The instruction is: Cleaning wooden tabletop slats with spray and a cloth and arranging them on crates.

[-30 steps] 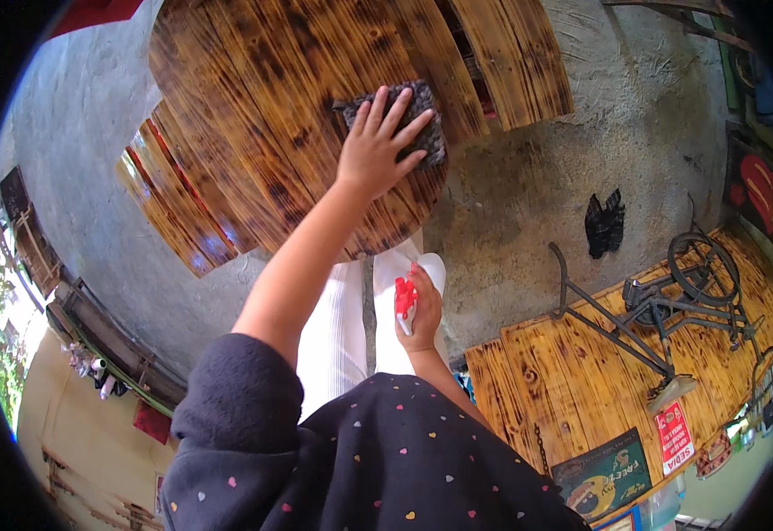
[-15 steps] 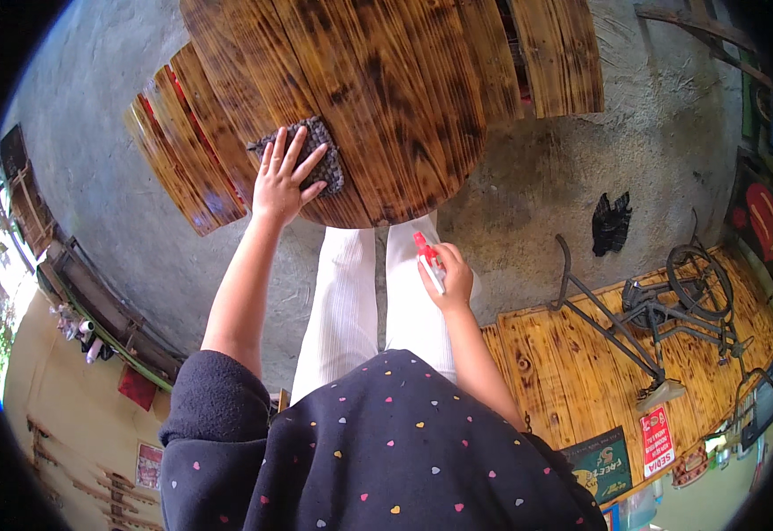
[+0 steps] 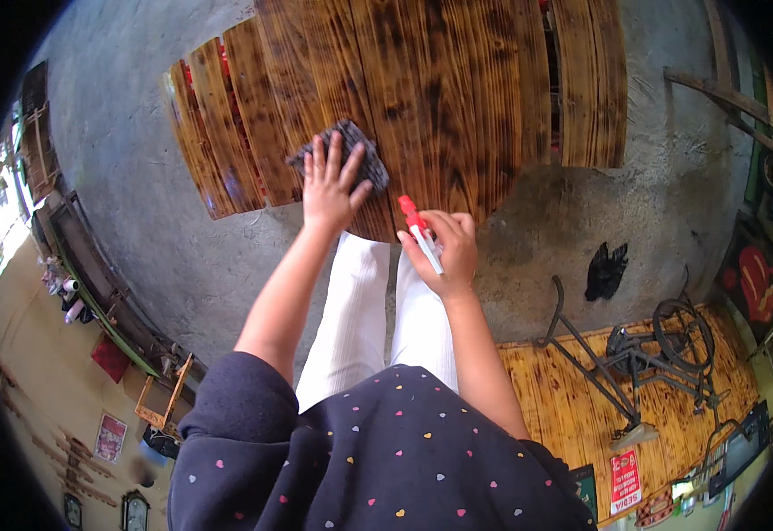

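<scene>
My left hand (image 3: 331, 190) lies flat with spread fingers on a dark grey textured cloth (image 3: 368, 160). The hand covers part of the cloth, whose outline is slightly blurred. Beneath it is a wooden table (image 3: 440, 115) with dark scorched grain, its rounded end toward me. My right hand (image 3: 451, 250) is closed around a spray bottle with a red nozzle and white neck (image 3: 419, 228). The nozzle points away from me, over the table's near edge; palm and fingers hide the bottle's lower part.
Slatted wooden benches (image 3: 212, 124) (image 3: 592, 88) flank the table. On the grey concrete floor (image 3: 528, 257) lies a black crumpled item (image 3: 607, 271). A bicycle-like metal frame (image 3: 621, 354) rests over a wooden platform (image 3: 564, 394) at the right. A wooden beam (image 3: 714, 93) juts in at the far right.
My right hand has raised the spray bottle from beside my thigh to the table's near edge. The cloth has shifted and turned under my left hand. The whole view has moved a little.
</scene>
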The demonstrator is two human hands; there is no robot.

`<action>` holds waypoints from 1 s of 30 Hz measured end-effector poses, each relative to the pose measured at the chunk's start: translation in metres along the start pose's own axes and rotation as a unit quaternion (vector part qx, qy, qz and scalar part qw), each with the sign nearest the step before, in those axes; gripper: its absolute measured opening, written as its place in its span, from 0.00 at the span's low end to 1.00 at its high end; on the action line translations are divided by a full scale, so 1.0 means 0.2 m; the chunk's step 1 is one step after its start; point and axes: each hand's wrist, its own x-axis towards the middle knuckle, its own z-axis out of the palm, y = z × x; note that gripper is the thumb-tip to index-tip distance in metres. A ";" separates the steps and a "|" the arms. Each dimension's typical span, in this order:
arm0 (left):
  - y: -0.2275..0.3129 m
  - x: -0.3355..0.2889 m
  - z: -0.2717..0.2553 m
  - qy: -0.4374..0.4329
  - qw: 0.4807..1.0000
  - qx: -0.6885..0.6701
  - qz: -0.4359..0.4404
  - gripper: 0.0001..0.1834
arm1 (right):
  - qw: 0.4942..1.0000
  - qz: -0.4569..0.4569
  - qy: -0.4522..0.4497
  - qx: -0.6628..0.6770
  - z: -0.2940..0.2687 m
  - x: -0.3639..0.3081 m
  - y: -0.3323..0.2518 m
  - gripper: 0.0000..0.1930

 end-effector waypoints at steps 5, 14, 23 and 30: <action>0.10 -0.14 0.05 -0.034 0.999 0.011 0.013 0.38 | 0.996 0.065 -0.060 -0.030 0.00 0.22 -0.17 0.14; 0.11 -0.15 0.08 -0.059 0.998 0.028 0.007 0.38 | 0.998 0.049 0.042 0.022 -0.05 0.32 -0.27 0.10; -0.03 0.24 -0.11 -0.045 0.996 -0.011 0.076 0.38 | 1.000 -0.019 0.000 -0.013 -0.29 0.08 -0.17 0.14; 0.18 0.86 -0.05 0.161 0.984 -0.002 -0.069 0.33 | 0.994 0.053 0.047 -0.083 -0.23 -0.55 0.00 0.26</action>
